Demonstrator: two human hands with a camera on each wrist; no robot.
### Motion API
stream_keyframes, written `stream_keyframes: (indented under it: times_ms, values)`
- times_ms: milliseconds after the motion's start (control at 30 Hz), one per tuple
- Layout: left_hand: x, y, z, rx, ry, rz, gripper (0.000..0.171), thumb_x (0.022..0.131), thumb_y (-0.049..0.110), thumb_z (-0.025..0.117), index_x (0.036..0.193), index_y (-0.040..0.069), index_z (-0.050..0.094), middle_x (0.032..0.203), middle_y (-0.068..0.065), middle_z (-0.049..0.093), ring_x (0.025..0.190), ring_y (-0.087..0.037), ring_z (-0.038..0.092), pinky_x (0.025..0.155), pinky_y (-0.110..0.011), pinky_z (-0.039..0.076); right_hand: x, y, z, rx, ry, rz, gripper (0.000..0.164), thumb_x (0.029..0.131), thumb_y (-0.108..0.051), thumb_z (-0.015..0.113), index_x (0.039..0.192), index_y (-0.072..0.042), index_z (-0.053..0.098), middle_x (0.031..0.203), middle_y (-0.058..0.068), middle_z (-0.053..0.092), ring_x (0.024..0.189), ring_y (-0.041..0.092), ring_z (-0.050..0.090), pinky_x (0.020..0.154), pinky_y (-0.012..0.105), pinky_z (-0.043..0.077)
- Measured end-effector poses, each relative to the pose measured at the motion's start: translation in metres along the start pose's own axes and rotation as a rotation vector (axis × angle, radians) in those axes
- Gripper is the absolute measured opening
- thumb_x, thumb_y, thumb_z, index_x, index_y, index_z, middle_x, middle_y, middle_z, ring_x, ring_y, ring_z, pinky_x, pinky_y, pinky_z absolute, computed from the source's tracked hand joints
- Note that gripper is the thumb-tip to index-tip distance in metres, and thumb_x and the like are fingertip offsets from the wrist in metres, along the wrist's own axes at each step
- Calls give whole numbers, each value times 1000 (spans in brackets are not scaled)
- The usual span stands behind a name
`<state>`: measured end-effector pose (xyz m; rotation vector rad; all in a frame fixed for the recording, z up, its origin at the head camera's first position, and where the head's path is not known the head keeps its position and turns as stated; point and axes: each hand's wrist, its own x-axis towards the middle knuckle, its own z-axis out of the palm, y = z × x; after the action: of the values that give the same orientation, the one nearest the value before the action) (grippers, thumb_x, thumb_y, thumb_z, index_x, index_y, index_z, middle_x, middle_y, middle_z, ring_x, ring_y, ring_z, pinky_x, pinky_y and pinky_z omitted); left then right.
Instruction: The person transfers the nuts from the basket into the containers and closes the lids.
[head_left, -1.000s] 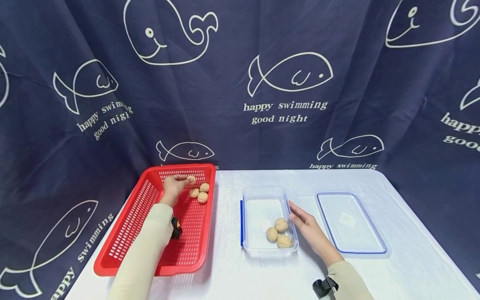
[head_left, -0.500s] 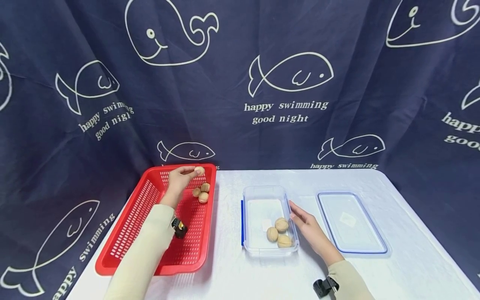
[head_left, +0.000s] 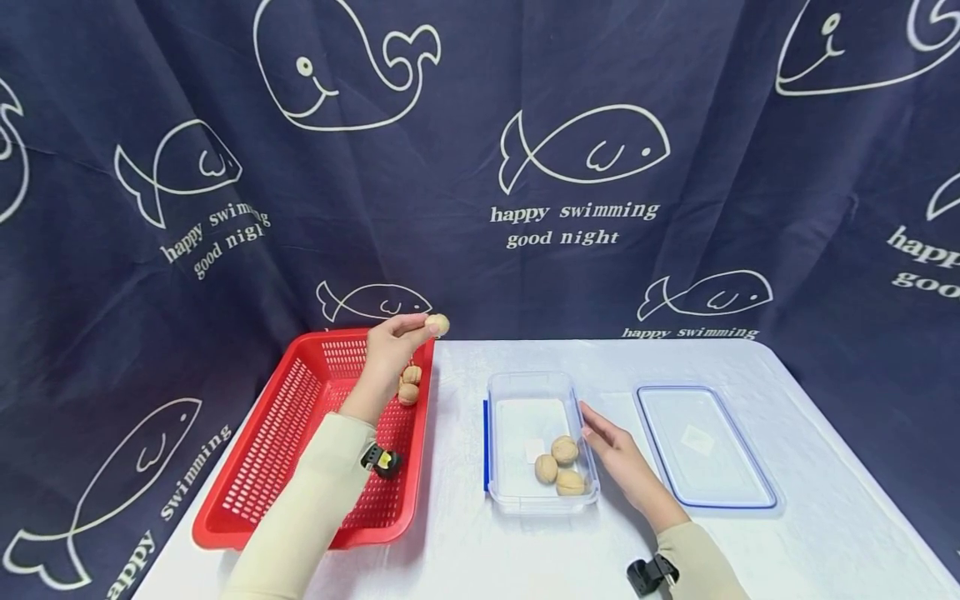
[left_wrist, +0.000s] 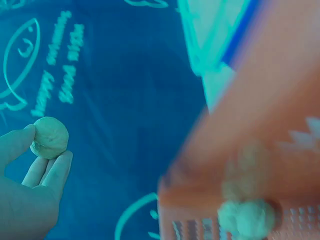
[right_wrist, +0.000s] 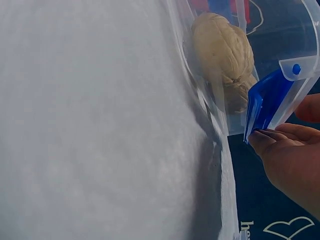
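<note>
In the head view my left hand (head_left: 386,358) pinches a walnut (head_left: 438,324) between thumb and fingers, above the right rim of the red basket (head_left: 420,467). The left wrist view shows this walnut (left_wrist: 50,137) against the dark curtain. Below the hand, a few more walnuts (head_left: 408,393) lie in the basket, one partly hidden. A clear plastic container (head_left: 517,417) holds three walnuts (head_left: 565,450). My right hand (head_left: 622,457) rests against the container's right side. In the right wrist view its fingertips touch a blue latch flap (right_wrist: 272,100).
A clear lid with a blue seal (head_left: 705,446) lies flat to the right of the container. White cloth (head_left: 465,533) covers the table. Behind it hangs a dark blue curtain (head_left: 450,250) with white fish drawings.
My left hand has lifted the walnut from inside the basket and moved it up and right, past the basket's rim. The right hand and the container have stayed put.
</note>
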<state>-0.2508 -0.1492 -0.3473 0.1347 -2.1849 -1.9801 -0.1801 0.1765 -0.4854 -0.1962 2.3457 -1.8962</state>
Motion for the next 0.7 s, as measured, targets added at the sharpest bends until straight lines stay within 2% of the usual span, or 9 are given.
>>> stream_keyframes:
  times_ms: [33, 100, 200, 267, 333, 500, 700]
  values:
    - [-3, 3, 3, -12, -7, 6, 34, 82, 9, 75, 114, 0, 68, 113, -16, 68, 96, -13, 64, 88, -26, 47, 0, 0, 0, 0, 0, 1, 52, 103, -16, 44, 150, -3, 27, 155, 16, 25, 143, 33, 19, 115, 44, 15]
    - [-8, 7, 10, -36, -19, 3, 34, 81, 12, 77, 113, 2, 69, 111, -14, 69, 90, -11, 64, 70, -22, 48, 0, 0, 0, 0, 1, 1, 51, 103, -16, 43, 150, -3, 27, 155, 16, 25, 143, 33, 19, 115, 45, 15]
    - [-15, 12, 20, -83, -33, 30, 33, 81, 10, 77, 112, 2, 70, 107, -11, 71, 87, -10, 66, 70, -21, 49, 0, 0, 0, 0, 3, 1, 52, 103, -16, 43, 150, -3, 27, 155, 16, 25, 143, 33, 19, 115, 45, 14]
    - [-20, 15, 28, -126, -44, 54, 31, 81, 8, 76, 111, 1, 69, 104, -10, 72, 86, -11, 66, 71, -22, 51, -1, -1, 0, 0, 2, 3, 52, 103, -17, 43, 150, -3, 27, 155, 16, 24, 143, 33, 18, 116, 45, 14]
    - [-25, 18, 37, -177, -55, 84, 30, 81, 4, 75, 110, -2, 69, 102, -11, 72, 88, -11, 68, 86, -26, 51, -1, -2, 0, -1, 1, 7, 52, 103, -17, 43, 150, -3, 26, 156, 15, 24, 143, 33, 18, 116, 46, 14]
    - [-43, 23, 60, -242, -92, 83, 31, 82, 3, 74, 111, -4, 67, 105, -13, 71, 91, -12, 67, 86, -27, 51, -2, -2, 0, -9, 7, 6, 51, 103, -15, 43, 150, -2, 27, 155, 17, 25, 143, 34, 18, 115, 46, 15]
    - [-64, 16, 86, -262, -166, 60, 35, 84, 4, 72, 117, -3, 65, 111, -14, 68, 99, -16, 66, 88, -28, 51, -1, 0, 1, -15, 16, -9, 51, 102, -15, 45, 149, -1, 29, 154, 18, 27, 142, 34, 21, 115, 46, 17]
